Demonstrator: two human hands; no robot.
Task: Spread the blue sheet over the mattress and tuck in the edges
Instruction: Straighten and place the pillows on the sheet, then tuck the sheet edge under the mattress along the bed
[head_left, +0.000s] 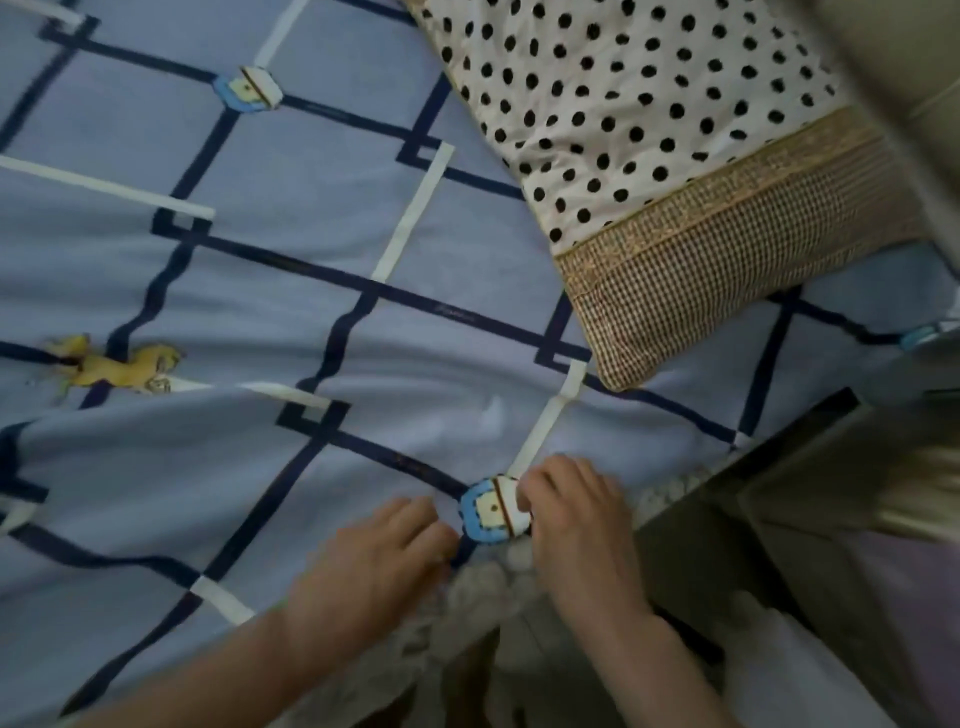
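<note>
Blue sheet (291, 312) covers pretty much the whole bed top, soft cotton-looking stuff in a pale periwinkle with a grid of navy lines and cream bars crossing it. It's not flat yet, there are ripples and a long fold running across the middle. I count two round blue-and-cream cartoon patches printed on it, one far off near the top (248, 89) and one right at the near edge (494, 510), plus one yellow horse-like print (117, 366) on the left side.

Both hands are down at the near edge of the bed, either side of that closer patch. The left hand (379, 556) has its fingers curled down into the cloth, knuckles up, pinching the sheet edge. The right hand (571, 519) is the same deal, fingers bent and closed on the fabric just beside the patch, touching it. Both forearms come in bare from the bottom of the view, angled toward each other.

Under the sheet edge, between the wrists, there's a bumpy off-white lacy trim (467, 592) showing.

One pillow (634, 114) sits at the upper right on top of the sheet, white with black polka dots and a woven gold-tan checked band at its end. A dark piece of furniture (737, 525) is right beside the bed on the right, a bit blurry.
</note>
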